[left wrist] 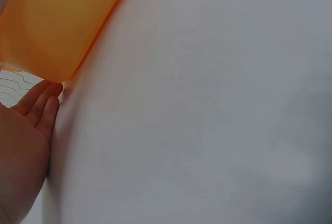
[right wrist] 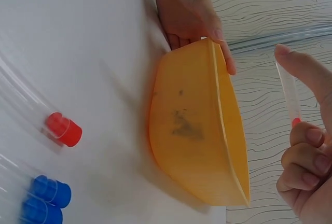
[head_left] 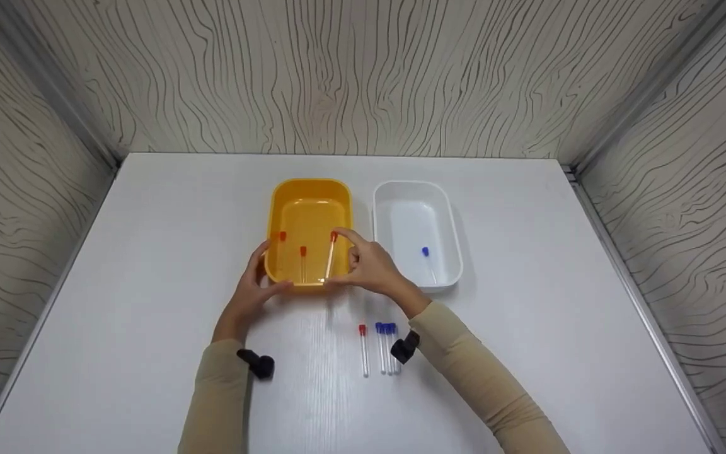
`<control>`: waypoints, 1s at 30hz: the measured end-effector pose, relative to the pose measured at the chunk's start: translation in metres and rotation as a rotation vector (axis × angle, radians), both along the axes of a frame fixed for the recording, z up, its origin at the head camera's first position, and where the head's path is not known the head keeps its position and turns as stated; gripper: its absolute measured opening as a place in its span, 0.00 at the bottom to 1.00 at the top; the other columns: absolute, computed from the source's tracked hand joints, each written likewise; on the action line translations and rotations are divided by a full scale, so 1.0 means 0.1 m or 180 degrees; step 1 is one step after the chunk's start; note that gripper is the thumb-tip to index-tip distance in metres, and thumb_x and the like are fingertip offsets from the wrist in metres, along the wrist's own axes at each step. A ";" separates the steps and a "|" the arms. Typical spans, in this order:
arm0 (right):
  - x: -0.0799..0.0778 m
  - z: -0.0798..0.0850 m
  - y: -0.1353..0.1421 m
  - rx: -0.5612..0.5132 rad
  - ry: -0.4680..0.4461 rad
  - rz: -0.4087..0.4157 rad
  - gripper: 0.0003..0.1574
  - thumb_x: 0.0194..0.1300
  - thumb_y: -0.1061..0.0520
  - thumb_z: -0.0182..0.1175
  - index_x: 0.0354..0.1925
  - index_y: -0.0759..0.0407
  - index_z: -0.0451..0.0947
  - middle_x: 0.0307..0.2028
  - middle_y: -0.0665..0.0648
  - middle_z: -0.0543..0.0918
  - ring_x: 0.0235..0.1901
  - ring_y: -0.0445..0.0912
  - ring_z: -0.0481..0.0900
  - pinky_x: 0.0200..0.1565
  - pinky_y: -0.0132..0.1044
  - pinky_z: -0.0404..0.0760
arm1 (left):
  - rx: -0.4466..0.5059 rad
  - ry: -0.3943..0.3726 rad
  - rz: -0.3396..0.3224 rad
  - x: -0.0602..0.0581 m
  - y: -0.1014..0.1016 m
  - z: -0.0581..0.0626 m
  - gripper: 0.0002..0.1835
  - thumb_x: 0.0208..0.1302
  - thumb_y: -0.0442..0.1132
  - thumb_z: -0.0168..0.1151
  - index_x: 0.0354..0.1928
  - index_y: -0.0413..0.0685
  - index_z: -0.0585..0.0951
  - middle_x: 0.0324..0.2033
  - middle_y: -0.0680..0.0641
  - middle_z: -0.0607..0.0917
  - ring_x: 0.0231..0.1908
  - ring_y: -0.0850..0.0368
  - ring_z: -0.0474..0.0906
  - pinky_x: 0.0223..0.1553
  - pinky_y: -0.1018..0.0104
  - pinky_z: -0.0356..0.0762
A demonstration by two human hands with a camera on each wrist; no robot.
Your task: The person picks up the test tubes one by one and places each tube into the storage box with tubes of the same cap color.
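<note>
Over the right side of the yellow tray (head_left: 311, 183), my right hand (head_left: 370, 265) holds a red-capped test tube (head_left: 330, 255) lengthwise between thumb and forefinger. The thumb presses the tube's clear end in the right wrist view, and the red cap (right wrist: 295, 122) sits by the curled fingers. My left hand (head_left: 254, 287) grips the near left corner of the yellow tray, thumb over the rim and fingers along the outer wall. Inside that tray lie two more red-capped tubes, one at the left wall and another red-capped tube (head_left: 303, 261) in the middle.
Right of the yellow tray stands a white tray (head_left: 457, 265) with one blue-capped tube (head_left: 427, 258) in it. On the table nearer me lie a red-capped tube (head_left: 364, 353) and several blue-capped tubes (head_left: 383, 353) side by side. Patterned walls enclose the table's back and sides.
</note>
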State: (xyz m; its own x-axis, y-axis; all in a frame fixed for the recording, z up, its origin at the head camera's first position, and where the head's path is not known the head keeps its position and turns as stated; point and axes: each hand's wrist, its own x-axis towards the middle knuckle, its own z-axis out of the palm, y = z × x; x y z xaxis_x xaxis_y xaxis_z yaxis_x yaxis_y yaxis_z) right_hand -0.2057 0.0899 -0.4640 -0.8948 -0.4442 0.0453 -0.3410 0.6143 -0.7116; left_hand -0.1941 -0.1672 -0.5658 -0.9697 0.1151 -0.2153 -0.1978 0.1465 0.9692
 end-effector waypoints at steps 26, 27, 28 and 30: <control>-0.30 -0.08 -0.28 0.0017 -0.0437 -0.0184 0.57 0.46 0.46 0.77 0.70 0.52 0.61 0.17 0.47 0.66 0.17 0.40 0.61 0.20 0.26 0.63 | -0.0111 0.0073 -0.0029 0.00 0.01 0.01 0.49 0.54 0.50 0.71 0.72 0.78 0.51 0.75 0.54 0.57 0.74 0.53 0.54 0.76 0.38 0.40; -0.31 -0.09 -0.29 0.0049 -0.0432 -0.0186 0.57 0.46 0.46 0.77 0.70 0.52 0.61 0.17 0.47 0.66 0.17 0.40 0.61 0.20 0.26 0.62 | -0.0112 0.0046 -0.0014 0.00 0.01 0.01 0.49 0.54 0.51 0.72 0.71 0.79 0.51 0.75 0.54 0.57 0.74 0.53 0.54 0.76 0.39 0.40; -0.31 -0.10 -0.30 0.0090 -0.0417 -0.0177 0.58 0.46 0.46 0.76 0.70 0.52 0.60 0.17 0.46 0.66 0.17 0.39 0.61 0.20 0.26 0.62 | -0.0113 0.0031 -0.0010 0.00 0.01 0.01 0.49 0.54 0.51 0.72 0.71 0.80 0.51 0.75 0.55 0.56 0.74 0.53 0.54 0.76 0.39 0.40; -0.32 -0.12 -0.32 0.0176 -0.0389 -0.0147 0.58 0.46 0.45 0.76 0.71 0.52 0.60 0.17 0.46 0.66 0.17 0.39 0.62 0.20 0.26 0.62 | -0.0114 0.0013 -0.0017 0.00 0.01 0.01 0.49 0.54 0.52 0.71 0.72 0.80 0.50 0.76 0.55 0.55 0.75 0.53 0.53 0.76 0.39 0.40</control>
State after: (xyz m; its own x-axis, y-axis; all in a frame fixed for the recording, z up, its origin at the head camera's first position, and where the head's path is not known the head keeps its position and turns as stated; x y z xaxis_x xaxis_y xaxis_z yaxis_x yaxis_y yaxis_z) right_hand -0.2377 0.0580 -0.4755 -0.9116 -0.4013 -0.0888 -0.2242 0.6666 -0.7109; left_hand -0.1938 -0.1665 -0.5646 -0.9700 0.1125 -0.2154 -0.1930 0.1820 0.9642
